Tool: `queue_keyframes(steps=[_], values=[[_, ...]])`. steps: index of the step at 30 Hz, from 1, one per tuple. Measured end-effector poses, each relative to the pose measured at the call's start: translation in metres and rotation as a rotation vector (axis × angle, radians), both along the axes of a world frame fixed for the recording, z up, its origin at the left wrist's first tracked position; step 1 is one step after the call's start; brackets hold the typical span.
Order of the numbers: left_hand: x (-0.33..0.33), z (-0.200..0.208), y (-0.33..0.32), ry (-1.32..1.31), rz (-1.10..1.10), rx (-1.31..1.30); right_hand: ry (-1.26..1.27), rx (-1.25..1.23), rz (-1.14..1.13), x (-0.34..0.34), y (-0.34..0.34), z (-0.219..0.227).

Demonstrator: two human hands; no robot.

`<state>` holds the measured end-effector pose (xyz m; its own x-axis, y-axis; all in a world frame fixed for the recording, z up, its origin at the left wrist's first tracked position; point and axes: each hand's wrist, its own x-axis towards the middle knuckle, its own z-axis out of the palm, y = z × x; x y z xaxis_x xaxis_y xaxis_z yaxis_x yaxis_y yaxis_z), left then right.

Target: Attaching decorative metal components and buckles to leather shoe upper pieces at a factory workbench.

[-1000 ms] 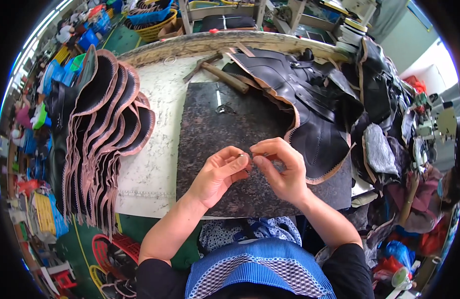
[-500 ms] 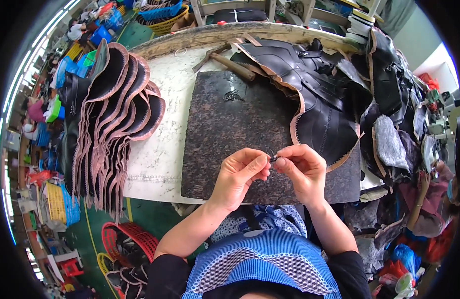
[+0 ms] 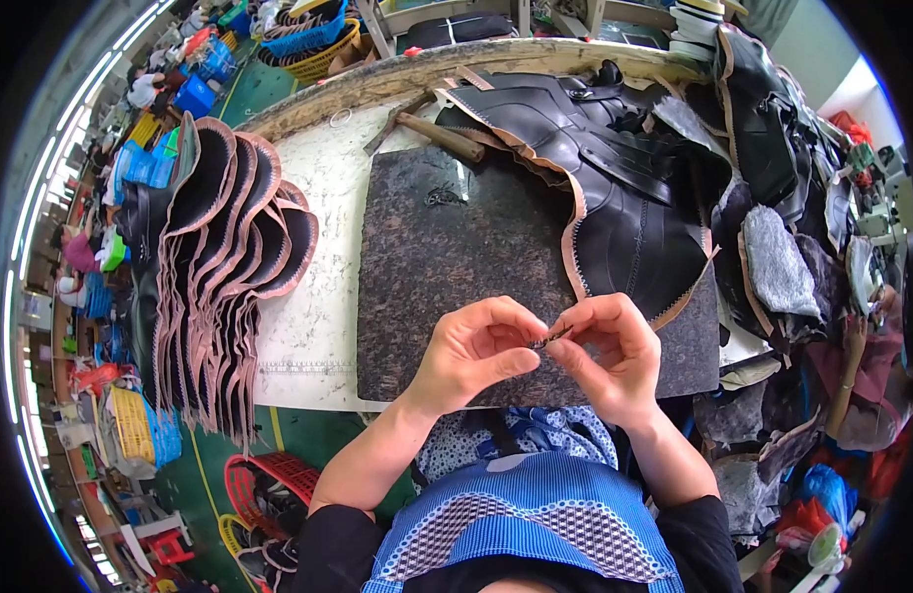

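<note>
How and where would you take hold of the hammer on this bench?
Probably by its wooden handle, coming from the near side over the dark slab: the long handle slants that way, the head lies at the far left end, and black leather crowds the handle's right.

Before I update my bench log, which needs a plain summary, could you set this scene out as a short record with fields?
Left hand: fingertips at the small thin dark item; whether it grips it is unclear
Right hand: pinching that item between thumb and forefinger
Beneath the hands: dark speckled rectangular slab on a white tabletop
On the slab: small dark heap, contents too small to tell
Slab's far edge: wooden-handled hammer
Right: black leather-like panel with tan zigzag edging, overlapping the slab
Left: stack of black pieces with pinkish edges
</note>
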<state>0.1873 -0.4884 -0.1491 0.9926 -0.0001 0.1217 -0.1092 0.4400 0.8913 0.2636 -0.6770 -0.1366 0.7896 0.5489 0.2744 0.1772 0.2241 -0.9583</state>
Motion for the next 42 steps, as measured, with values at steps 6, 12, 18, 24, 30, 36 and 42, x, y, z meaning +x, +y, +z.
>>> queue_keyframes(steps=[6, 12, 18, 24, 30, 36, 42], values=[[0.001, 0.015, -0.004, -0.165, 0.187, 0.365, 0.521, 0.175, 0.308, 0.014, -0.019, -0.003], [0.006, 0.021, 0.007, -0.422, 0.117, 0.63, 0.967, 0.299, 0.612, 0.019, -0.02, -0.013], [0.005, 0.032, 0.012, -0.451, 0.008, 0.682, 0.959, 0.235, 0.705, 0.023, -0.027, -0.022], [0.005, 0.023, 0.011, -0.381, 0.001, 0.617, 1.145, 0.357, 0.621, 0.011, -0.021, -0.025], [0.004, 0.022, 0.009, -0.401, 0.012, 0.661, 1.167, 0.449, 0.542, 0.001, -0.021, -0.026], [0.004, 0.021, 0.007, -0.366, 0.149, 0.706, 0.37, 0.066, 0.119, 0.001, -0.03, -0.006], [0.014, 0.021, -0.003, -0.233, 0.048, 0.688, -0.213, -0.198, 0.008, 0.007, -0.031, -0.003]])
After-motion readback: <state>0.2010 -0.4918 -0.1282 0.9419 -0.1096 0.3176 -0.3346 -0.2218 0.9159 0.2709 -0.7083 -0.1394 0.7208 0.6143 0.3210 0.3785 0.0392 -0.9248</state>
